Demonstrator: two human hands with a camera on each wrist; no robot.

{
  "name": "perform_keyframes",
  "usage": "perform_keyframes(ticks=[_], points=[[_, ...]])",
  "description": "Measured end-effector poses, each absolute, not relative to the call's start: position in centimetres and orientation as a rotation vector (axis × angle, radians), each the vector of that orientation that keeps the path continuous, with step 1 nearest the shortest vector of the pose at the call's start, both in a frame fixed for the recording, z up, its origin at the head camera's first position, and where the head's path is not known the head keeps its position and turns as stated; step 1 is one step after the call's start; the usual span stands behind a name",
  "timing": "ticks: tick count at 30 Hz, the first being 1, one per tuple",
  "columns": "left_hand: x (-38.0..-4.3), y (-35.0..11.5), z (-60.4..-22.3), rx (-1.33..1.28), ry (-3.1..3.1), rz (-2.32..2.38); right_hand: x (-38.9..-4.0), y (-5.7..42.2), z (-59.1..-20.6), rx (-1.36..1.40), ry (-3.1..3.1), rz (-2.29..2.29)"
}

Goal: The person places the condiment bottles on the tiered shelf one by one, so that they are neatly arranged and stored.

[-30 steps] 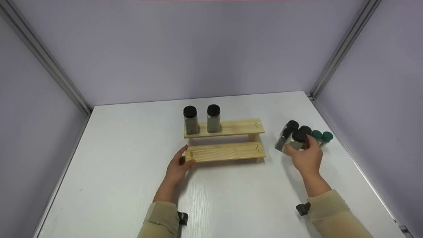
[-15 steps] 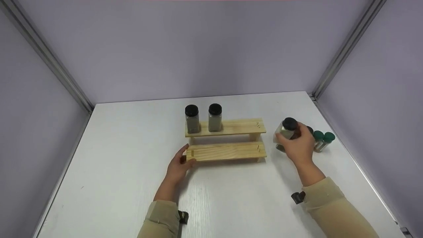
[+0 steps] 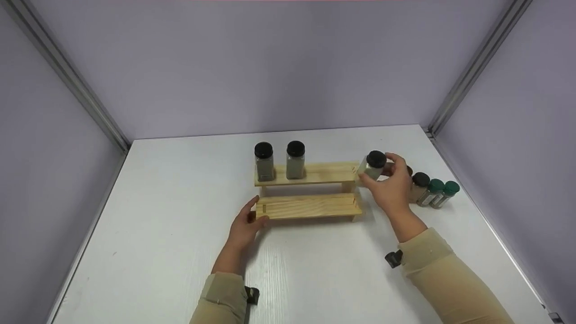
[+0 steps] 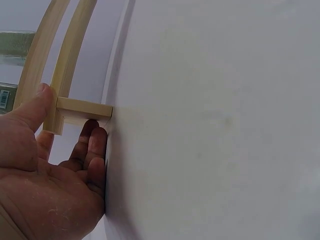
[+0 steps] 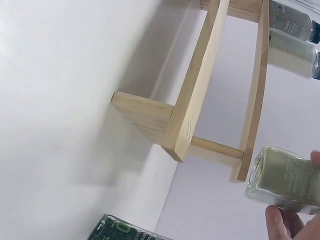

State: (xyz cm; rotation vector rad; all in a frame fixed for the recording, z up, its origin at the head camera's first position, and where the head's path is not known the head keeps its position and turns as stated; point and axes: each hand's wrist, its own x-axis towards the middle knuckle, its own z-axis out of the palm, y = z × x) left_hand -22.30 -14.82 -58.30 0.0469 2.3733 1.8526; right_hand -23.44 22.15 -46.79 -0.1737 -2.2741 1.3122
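My left hand (image 3: 243,229) grips the left end of a two-tier wooden spice rack (image 3: 310,206), thumb at the front edge and index finger behind. In the left wrist view, the thumb lies against the lower tier (image 4: 64,75), with other fingers beside the rack's leg. Held in my right hand (image 3: 390,191) is a glass spice jar (image 5: 287,179) with a black cap, slightly tilted and off the table at the upper tier's right end. Pale green contents show through its glass. Two black-capped jars, a left one (image 3: 264,167) and a right one (image 3: 295,165), stand upright on the upper tier.
Right of the rack, partly behind my right hand, several jars stand on the white table (image 3: 180,189), including a black-capped jar (image 3: 420,180) and two green-capped jars, one (image 3: 435,186) beside the other (image 3: 451,188). Pale walls enclose the table's back and sides.
My right hand has lifted the jar away from the group on the right and carried it left to the upper tier's right end. My left hand keeps its grip on the rack.
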Motion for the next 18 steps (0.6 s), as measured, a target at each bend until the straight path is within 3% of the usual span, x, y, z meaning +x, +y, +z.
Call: perform_keyframes(ticks=[18], points=[[-22.1, -14.9, -58.3, 0.077, 2.379, 1.852, -26.2, 18.4, -46.4, -0.047, -2.286, 1.343]])
